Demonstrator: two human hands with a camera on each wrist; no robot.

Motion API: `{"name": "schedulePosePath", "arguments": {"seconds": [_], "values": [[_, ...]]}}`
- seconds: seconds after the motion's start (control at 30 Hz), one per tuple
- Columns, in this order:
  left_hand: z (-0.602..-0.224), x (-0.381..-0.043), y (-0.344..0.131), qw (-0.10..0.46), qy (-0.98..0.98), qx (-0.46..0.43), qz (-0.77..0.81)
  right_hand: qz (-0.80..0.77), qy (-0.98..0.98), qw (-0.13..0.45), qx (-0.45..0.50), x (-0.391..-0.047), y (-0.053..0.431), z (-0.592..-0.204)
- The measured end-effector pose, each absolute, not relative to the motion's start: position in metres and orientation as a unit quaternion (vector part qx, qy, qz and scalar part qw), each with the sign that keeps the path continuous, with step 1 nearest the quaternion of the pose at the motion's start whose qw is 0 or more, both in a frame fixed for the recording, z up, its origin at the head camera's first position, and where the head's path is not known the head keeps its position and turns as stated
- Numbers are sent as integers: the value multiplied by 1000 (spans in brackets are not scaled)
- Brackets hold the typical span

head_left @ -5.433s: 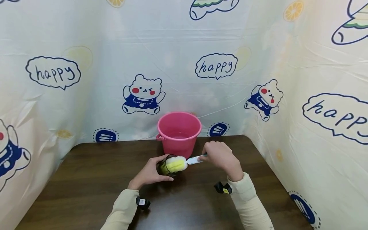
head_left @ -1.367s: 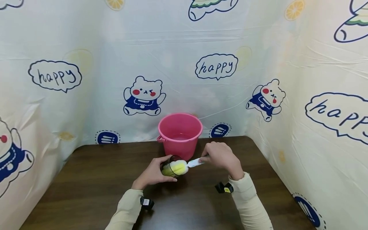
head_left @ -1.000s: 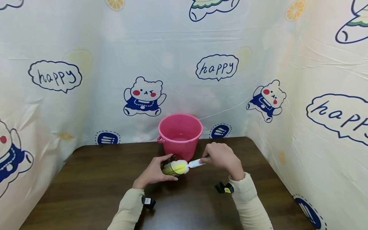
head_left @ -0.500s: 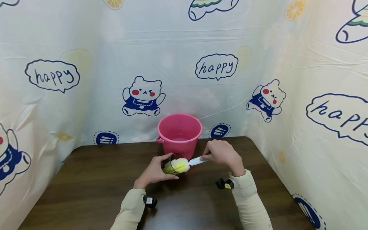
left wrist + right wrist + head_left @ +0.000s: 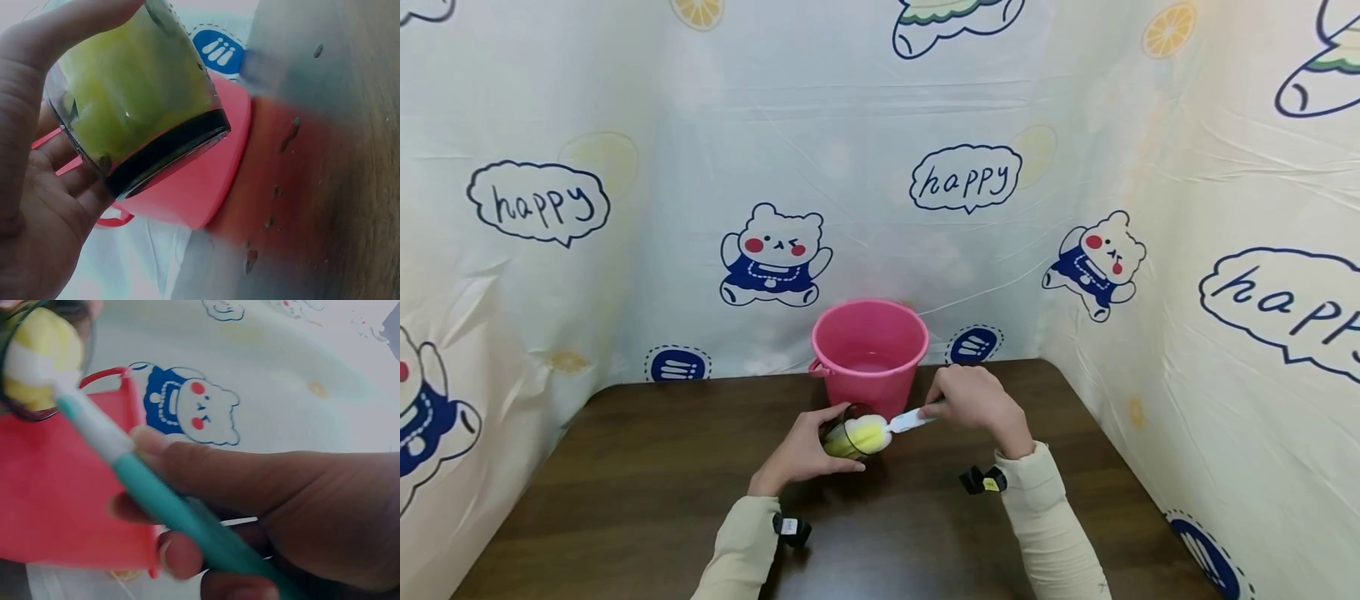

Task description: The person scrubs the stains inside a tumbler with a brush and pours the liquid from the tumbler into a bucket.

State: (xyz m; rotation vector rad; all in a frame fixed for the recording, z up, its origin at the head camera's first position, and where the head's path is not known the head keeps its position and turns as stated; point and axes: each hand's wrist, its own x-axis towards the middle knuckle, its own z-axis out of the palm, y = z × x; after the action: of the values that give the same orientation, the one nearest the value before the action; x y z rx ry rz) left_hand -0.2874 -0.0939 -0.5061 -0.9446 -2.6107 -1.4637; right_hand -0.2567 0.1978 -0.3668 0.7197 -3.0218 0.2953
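My left hand (image 5: 801, 450) grips a dark, see-through glass (image 5: 134, 87) from its side, thumb and fingers curled round it. The glass is tilted, its mouth toward my right hand. Inside it sits the yellow and white sponge head of a cup brush (image 5: 867, 434), partly sticking out of the mouth. My right hand (image 5: 976, 404) holds the brush by its white and green handle (image 5: 150, 487), pinched between thumb and fingers. Both hands are above the table, just in front of a pink bucket (image 5: 871, 379).
The bucket stands at the back of the dark wooden table (image 5: 662, 467), close to the patterned curtain (image 5: 880, 125). Its handle lug (image 5: 818, 367) points left. Water drops (image 5: 290, 134) lie on the tabletop in the left wrist view.
Since the earliest frame, the left hand and glass have shifted slightly right, and more of the sponge head shows through the glass. Lately the brush has made only small movements.
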Motion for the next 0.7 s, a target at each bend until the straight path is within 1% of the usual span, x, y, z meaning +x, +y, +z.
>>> {"name": "schedulePosePath", "arguments": {"seconds": [0.2, 0.4, 0.5, 0.6, 0.7], "values": [[-506, -289, -105, 10, -833, -288, -473, 53, -962, 92, 253, -267, 190, -384], [-502, -290, -118, 7, -846, -276, -456, 34, -938, 125, 322, -267, 186, -397], [-502, -290, -121, -3, -846, -284, -451, 17, -925, 162, 344, -265, 184, -397], [-503, -291, -121, -12, -845, -294, -446, -19, -922, 197, 334, -261, 180, -394], [-503, -292, -121, -17, -843, -304, -443, -59, -925, 198, 318, -253, 174, -389]]}}
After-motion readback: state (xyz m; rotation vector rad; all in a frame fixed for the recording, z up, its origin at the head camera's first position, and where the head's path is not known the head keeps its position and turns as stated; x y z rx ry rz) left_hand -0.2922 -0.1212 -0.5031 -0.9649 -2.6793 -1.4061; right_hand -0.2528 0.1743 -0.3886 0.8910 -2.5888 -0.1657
